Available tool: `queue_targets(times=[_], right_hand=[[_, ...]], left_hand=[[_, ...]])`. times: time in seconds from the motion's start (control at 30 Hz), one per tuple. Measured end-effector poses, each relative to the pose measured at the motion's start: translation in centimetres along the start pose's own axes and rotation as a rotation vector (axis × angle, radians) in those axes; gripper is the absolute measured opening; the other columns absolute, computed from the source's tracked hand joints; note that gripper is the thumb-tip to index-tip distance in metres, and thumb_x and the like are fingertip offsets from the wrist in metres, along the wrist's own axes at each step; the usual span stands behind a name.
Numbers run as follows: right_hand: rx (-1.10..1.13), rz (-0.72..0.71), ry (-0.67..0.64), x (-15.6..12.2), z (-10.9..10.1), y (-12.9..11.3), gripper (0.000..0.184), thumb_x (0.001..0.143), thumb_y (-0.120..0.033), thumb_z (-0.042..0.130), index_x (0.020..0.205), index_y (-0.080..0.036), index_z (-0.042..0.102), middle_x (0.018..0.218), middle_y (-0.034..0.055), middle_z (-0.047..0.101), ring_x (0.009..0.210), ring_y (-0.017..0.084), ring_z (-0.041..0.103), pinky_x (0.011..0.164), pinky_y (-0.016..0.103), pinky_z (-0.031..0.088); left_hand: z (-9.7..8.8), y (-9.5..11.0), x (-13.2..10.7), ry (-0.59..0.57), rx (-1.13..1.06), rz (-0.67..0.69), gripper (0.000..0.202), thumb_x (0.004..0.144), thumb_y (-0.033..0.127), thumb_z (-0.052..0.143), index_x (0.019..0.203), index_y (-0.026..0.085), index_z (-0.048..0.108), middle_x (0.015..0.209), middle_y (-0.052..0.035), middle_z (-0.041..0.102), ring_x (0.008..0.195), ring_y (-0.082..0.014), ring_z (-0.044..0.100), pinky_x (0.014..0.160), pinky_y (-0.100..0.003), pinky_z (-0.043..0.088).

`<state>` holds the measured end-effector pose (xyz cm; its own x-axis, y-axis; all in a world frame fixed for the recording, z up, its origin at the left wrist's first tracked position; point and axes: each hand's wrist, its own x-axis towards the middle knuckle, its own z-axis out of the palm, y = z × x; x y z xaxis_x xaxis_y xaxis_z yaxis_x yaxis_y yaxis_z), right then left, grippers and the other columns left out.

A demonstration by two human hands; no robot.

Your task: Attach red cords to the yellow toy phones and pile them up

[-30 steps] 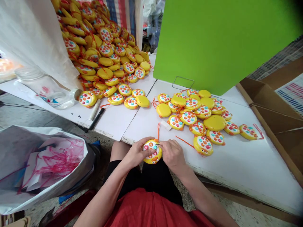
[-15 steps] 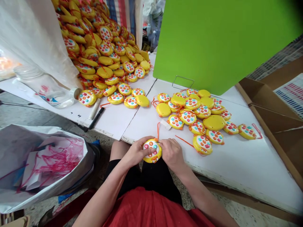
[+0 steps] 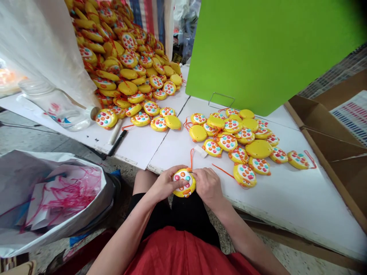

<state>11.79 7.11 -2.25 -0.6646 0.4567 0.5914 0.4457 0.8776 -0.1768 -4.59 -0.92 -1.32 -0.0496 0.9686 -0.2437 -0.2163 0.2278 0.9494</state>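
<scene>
A round yellow duck-faced toy (image 3: 177,191) with coloured buttons on a white panel is held over my lap, just off the table's front edge. My left hand (image 3: 164,186) grips it from the left, thumb pressed on the panel. An orange cord loop (image 3: 192,156) rises from the toy's top edge. Closed against the toy's upper right side is my right hand (image 3: 209,187); its fingertips hide whatever they pinch. Several matching toys (image 3: 259,149) lie on the table to the right, some face up, some showing plain yellow backs.
A tall heap of the same toys (image 3: 127,88) fills the back left. A marker (image 3: 117,143), a white stick (image 3: 115,131) and a clear jar (image 3: 65,110) lie near it. A green board (image 3: 258,49) stands behind, a cardboard box (image 3: 329,141) right, a lined bag (image 3: 100,206) lower left.
Both hands stay on the toy in almost the same pose. The view has shifted very slightly; nothing else visibly differs.
</scene>
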Motion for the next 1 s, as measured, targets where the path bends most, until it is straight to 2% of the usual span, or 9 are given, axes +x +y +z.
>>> queue_targets(times=[0.23, 0.43, 0.67, 0.83, 1.0], right_hand=[[-0.003, -0.047, -0.056, 0.12, -0.67, 0.01, 0.017, 0.095, -0.018, 0.045, 0.082, -0.019, 0.056, 0.067, 0.0030, 0.059, 0.064, 0.017, 0.049, 0.064, 0.031, 0.036], [-0.036, 0.009, -0.001, 0.19, -0.27, -0.39, 0.017, 0.095, -0.018, 0.045, 0.082, -0.018, 0.056, 0.066, 0.0029, 0.058, 0.064, 0.017, 0.049, 0.063, 0.031, 0.036], [-0.019, -0.053, -0.096, 0.18, -0.89, 0.07, 0.019, 0.095, -0.018, 0.044, 0.081, -0.018, 0.057, 0.066, 0.0034, 0.057, 0.065, 0.017, 0.050, 0.065, 0.031, 0.037], [-0.038, 0.032, -0.046, 0.31, -0.19, -0.19, 0.017, 0.095, -0.020, 0.045, 0.083, -0.018, 0.057, 0.066, 0.0040, 0.059, 0.064, 0.018, 0.053, 0.065, 0.031, 0.038], [0.228, 0.230, -0.023, -0.28, -1.00, 0.24, 0.015, 0.097, -0.025, 0.042, 0.089, -0.020, 0.054, 0.076, 0.0028, 0.065, 0.067, 0.016, 0.060, 0.064, 0.028, 0.044]], left_hand=[[-0.12, 0.03, -0.04, -0.028, -0.020, -0.005, 0.059, 0.068, 0.033, 0.076, 0.120, 0.014, 0.057, 0.103, -0.0076, 0.066, 0.087, -0.0185, 0.061, 0.080, -0.031, 0.050], [-0.16, -0.08, 0.06, -0.022, 0.005, 0.001, 0.060, 0.066, 0.032, 0.077, 0.120, 0.013, 0.057, 0.101, -0.0069, 0.066, 0.087, -0.0179, 0.060, 0.081, -0.031, 0.049], [-0.25, -0.08, 0.08, -0.034, -0.015, -0.015, 0.060, 0.066, 0.033, 0.077, 0.119, 0.014, 0.058, 0.103, -0.0074, 0.067, 0.088, -0.0190, 0.062, 0.081, -0.031, 0.050], [-0.10, 0.03, 0.25, -0.021, 0.044, 0.025, 0.059, 0.066, 0.036, 0.077, 0.117, 0.014, 0.060, 0.102, -0.0071, 0.068, 0.087, -0.0189, 0.062, 0.080, -0.030, 0.051], [0.18, -0.62, -0.65, 0.110, 0.109, 0.034, 0.060, 0.070, 0.040, 0.073, 0.122, 0.016, 0.058, 0.104, -0.0075, 0.068, 0.090, -0.0206, 0.063, 0.080, -0.030, 0.051]])
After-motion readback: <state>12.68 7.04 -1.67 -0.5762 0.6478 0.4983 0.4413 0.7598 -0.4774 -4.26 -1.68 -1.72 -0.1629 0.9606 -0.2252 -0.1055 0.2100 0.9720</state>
